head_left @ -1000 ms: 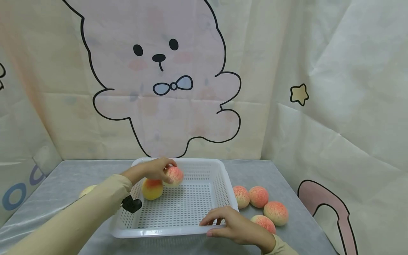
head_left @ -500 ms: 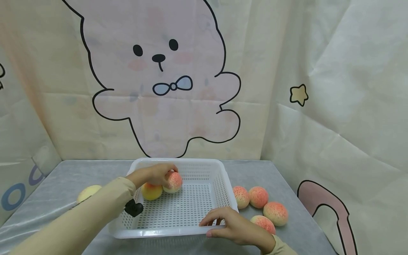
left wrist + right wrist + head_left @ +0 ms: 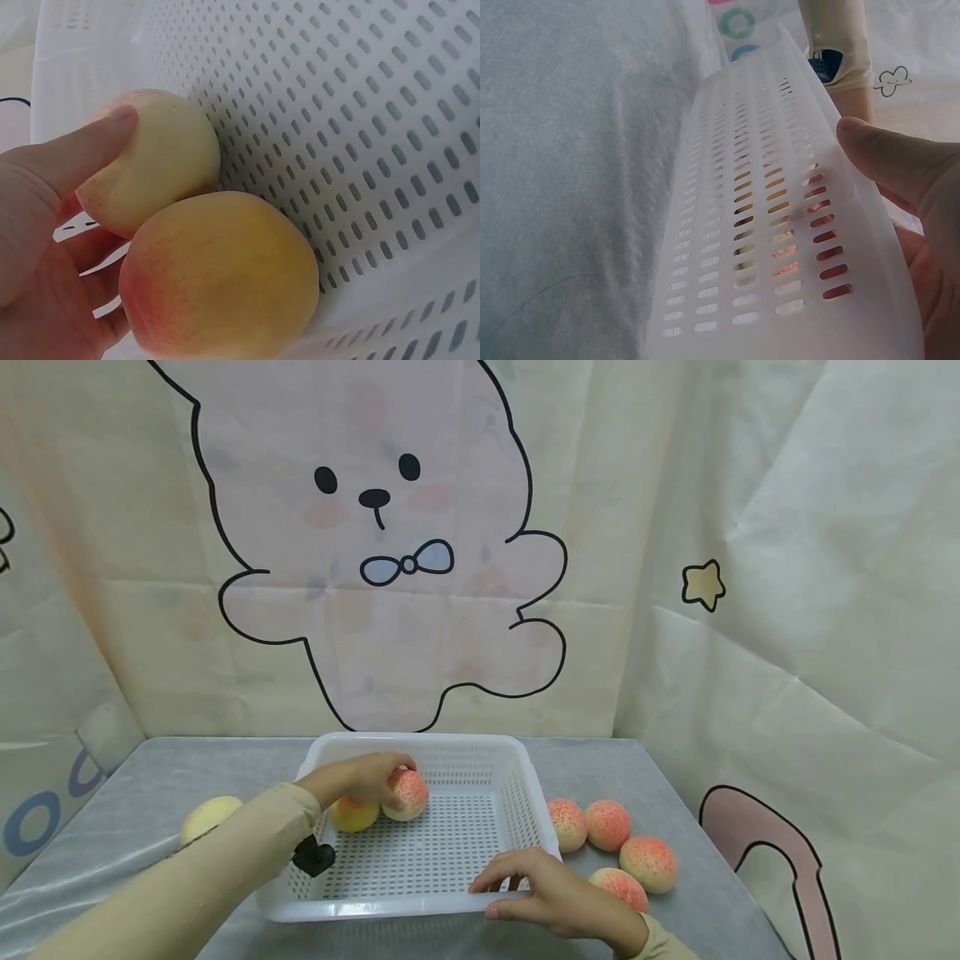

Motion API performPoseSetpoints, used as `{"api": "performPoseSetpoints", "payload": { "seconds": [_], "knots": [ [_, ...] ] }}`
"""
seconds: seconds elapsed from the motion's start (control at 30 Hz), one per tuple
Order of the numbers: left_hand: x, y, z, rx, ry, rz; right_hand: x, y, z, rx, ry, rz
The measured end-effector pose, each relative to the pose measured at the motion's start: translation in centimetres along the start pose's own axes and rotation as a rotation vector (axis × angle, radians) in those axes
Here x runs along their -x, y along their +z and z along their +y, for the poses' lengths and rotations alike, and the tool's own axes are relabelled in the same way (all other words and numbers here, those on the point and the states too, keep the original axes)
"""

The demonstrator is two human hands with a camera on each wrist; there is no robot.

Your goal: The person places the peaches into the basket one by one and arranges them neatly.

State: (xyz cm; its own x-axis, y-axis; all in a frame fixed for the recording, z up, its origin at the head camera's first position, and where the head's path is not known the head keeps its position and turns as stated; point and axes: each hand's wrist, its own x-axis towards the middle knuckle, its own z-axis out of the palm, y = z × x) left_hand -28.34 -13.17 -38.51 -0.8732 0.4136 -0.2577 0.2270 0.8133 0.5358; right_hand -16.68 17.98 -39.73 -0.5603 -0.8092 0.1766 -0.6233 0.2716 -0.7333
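My left hand [image 3: 371, 777] reaches into the white perforated plastic basket [image 3: 375, 907] and holds a pink-speckled peach [image 3: 410, 795] low against the basket floor. In the left wrist view the thumb lies over the pale side of that peach [image 3: 169, 150], while the other fingers curl behind it. A yellow peach with a red blush [image 3: 232, 274] touches it, near the basket's left wall. My right hand [image 3: 547, 889] grips the front rim near its right corner; the right wrist view shows the thumb [image 3: 877, 146] outside and the fingers inside the basket wall [image 3: 735, 322].
To the right of the basket several pink-speckled peaches [image 3: 609, 824] lie on the grey cloth-covered table [image 3: 592, 756]. A pale yellow fruit [image 3: 210, 817] sits at the left, partly behind my left sleeve [image 3: 202, 868]. Printed curtains [image 3: 465, 527] enclose the back and sides.
My left hand has lowered the pink-speckled peach onto the basket floor beside the yellow one, barely moving over the last half second. The right hand has stayed on the rim.
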Motion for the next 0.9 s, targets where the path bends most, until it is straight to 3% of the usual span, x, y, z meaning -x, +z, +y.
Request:
{"api": "performPoseSetpoints", "payload": {
  "seconds": [0.43, 0.9],
  "knots": [
    [0.4, -1.9, -1.0, -0.059, 0.090, 0.028, 0.0, 0.0, -0.2, -0.018, 0.029, -0.008],
    [2.9, -5.1, -2.0, -0.020, 0.177, 0.106, 0.1, 0.0, -0.1, -0.033, 0.022, -0.015]
  ]
}}
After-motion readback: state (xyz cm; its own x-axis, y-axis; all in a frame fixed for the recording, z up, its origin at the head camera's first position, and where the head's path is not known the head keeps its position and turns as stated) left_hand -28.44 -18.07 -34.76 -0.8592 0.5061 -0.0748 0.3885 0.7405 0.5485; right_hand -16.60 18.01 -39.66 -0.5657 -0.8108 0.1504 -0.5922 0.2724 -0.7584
